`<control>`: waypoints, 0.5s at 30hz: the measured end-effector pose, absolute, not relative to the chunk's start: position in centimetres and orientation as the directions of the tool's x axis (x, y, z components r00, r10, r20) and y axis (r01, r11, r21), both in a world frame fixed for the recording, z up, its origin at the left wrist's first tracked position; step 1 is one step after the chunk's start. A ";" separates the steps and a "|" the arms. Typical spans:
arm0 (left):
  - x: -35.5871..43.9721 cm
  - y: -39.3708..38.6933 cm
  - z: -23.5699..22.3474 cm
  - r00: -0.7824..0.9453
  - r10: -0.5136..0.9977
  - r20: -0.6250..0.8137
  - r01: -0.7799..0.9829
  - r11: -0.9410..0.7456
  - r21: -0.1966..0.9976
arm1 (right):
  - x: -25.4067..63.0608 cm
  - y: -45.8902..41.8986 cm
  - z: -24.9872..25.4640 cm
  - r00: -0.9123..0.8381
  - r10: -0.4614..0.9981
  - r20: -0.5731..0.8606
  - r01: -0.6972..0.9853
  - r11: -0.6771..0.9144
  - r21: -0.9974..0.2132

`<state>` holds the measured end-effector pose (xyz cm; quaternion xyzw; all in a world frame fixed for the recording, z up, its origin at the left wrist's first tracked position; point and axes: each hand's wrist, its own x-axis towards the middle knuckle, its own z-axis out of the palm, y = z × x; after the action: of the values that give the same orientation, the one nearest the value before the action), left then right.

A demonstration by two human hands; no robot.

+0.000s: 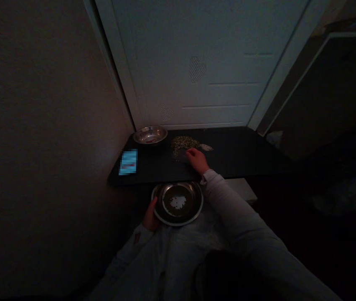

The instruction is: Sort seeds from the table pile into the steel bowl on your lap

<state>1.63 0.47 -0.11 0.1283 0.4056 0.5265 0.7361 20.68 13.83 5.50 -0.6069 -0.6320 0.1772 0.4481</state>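
Note:
In the dim head view, my left hand [151, 216] grips the left rim of a round metal bowl [198, 205], held at my lap just below the table's edge. Dark grains cover much of the bowl's inside, with a pale patch [178, 202] in the middle. Over the table, my right hand [198, 160] has its fingers pinched together beside a translucent, thin-looking patch [180, 155]; whether the fingers hold it I cannot tell. Just beyond lies a spread pile of mottled greenish grains [184, 142]. A small heap of white grains [206, 147] sits to its right.
On the dark table [237, 152], a second metal bowl [150, 136] stands at the back left, with something small and reddish inside. A lit phone-like screen [128, 162], blurred out, lies at the left. A white door [197, 96] rises behind the table, a wall [55, 146] at left.

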 end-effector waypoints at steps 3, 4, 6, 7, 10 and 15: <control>1.5 0.4 -0.1 0.136 0.885 -0.445 -0.672 0.413 0.615 | 20.4 13.7 5.5 0.137 0.922 0.361 0.617 0.206 -0.759; 1.4 0.3 -0.1 0.143 0.885 -0.444 -0.673 0.416 0.612 | 20.4 13.6 5.4 0.137 0.923 0.360 0.620 0.203 -0.758; 1.3 0.3 -0.2 0.146 0.886 -0.440 -0.677 0.414 0.608 | 20.3 13.6 5.3 0.127 0.926 0.356 0.627 0.203 -0.752; 1.3 0.3 -0.2 0.142 0.890 -0.434 -0.680 0.406 0.610 | 20.3 13.6 5.3 0.118 0.928 0.354 0.631 0.205 -0.748; 1.2 0.3 -0.4 0.126 0.896 -0.426 -0.679 0.391 0.621 | 20.4 13.5 5.2 0.084 0.935 0.344 0.620 0.221 -0.753; 1.4 0.4 -0.5 0.109 0.882 -0.459 -0.654 0.411 0.635 | 20.7 13.5 5.1 0.063 0.942 0.330 0.510 0.254 -0.822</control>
<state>1.37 0.42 -0.51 0.1381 0.4124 0.5248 0.7318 20.69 13.46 5.09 -0.5643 -0.6431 0.2341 0.4617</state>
